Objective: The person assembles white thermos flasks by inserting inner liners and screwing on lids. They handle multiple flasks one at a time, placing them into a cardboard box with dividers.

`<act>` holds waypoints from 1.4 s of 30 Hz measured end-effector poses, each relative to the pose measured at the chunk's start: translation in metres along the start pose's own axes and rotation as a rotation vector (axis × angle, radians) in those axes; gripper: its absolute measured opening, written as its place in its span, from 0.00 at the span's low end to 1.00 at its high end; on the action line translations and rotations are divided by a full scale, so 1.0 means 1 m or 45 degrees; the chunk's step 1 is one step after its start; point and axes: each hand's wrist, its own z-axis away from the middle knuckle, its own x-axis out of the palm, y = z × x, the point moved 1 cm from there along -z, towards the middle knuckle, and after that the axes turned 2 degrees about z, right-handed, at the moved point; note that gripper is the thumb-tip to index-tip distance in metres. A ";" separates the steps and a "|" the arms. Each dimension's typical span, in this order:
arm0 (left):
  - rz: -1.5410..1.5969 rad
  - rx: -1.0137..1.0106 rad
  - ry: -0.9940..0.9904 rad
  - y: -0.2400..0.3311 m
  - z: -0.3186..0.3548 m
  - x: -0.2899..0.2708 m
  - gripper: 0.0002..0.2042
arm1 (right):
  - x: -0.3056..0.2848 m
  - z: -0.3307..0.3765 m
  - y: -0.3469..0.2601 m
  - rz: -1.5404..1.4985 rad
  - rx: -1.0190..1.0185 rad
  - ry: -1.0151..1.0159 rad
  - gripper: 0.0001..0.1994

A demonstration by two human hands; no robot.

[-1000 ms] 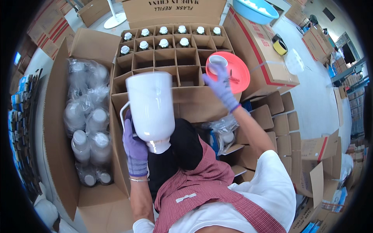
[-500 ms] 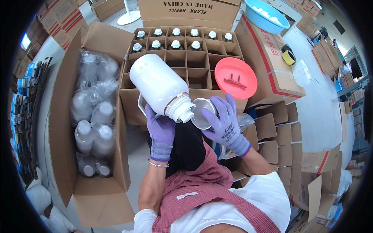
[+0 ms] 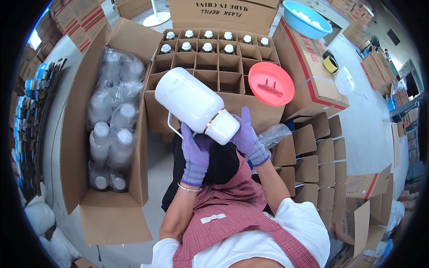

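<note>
Left hand [image 3: 195, 154] grasped white flask [image 3: 190, 99] from below, tilted, over near edge of divided carton [image 3: 263, 115]. Right hand [image 3: 248, 140] lay against white cup cap [image 3: 222, 127], finger raised; couldn't tell if gripping. Pink dish [image 3: 273, 71] sat at carton's near right corner; white-capped bottles [image 3: 208, 47] stood toward far edge.

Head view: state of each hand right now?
Left hand: holding the white flask.
Right hand: against the flask's white cap; whether it grips cannot be told.
</note>
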 end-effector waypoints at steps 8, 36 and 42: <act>-1.075 0.357 0.021 0.008 0.021 -0.028 0.28 | 0.024 0.035 0.043 1.564 -0.849 0.358 0.45; -1.307 0.235 0.404 0.240 -0.061 -0.212 0.15 | 0.071 -0.082 -0.010 1.472 -0.470 -0.529 0.24; -0.276 0.041 -0.285 0.220 -0.116 -0.077 0.14 | 0.162 -0.148 0.032 1.244 -0.272 -0.697 0.29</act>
